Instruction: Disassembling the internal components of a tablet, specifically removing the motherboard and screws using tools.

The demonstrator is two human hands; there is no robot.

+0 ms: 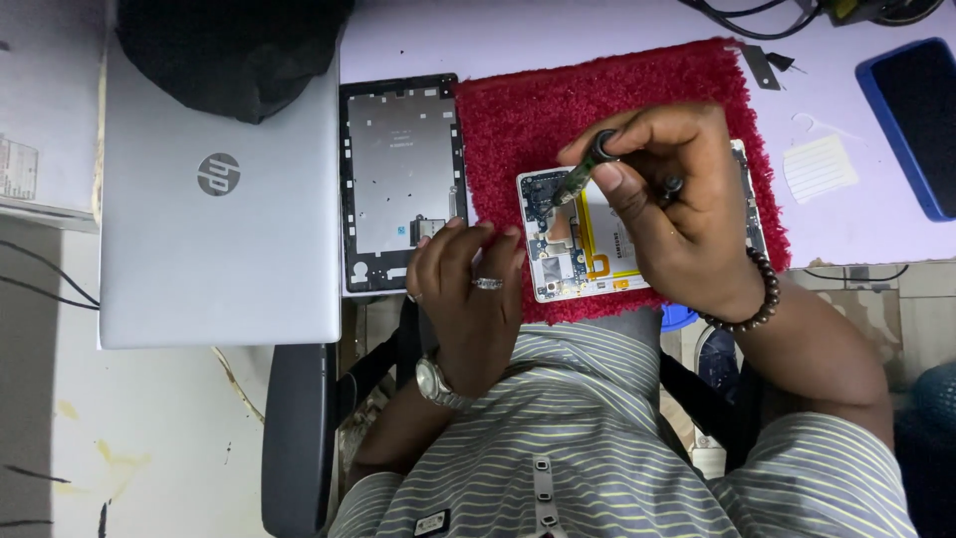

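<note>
While the right hand (667, 214) has its fingers pinched around a small screwdriver (583, 171), tip down on the circuit board end of the opened tablet (588, 239), the left hand (468, 284) sits just left of that tablet, fingers curled together and pressing on its edge. The tablet lies on a red fuzzy mat (558, 110) on the table (558, 35). Left of the mat there's the detached back cover (401, 179), then a closed silver laptop (219, 209). A blue-cased phone (911, 125) lies well right of the mat.

opened tablet (578, 261) lies on mat (518, 130), laptop (219, 199) well left.
</note>
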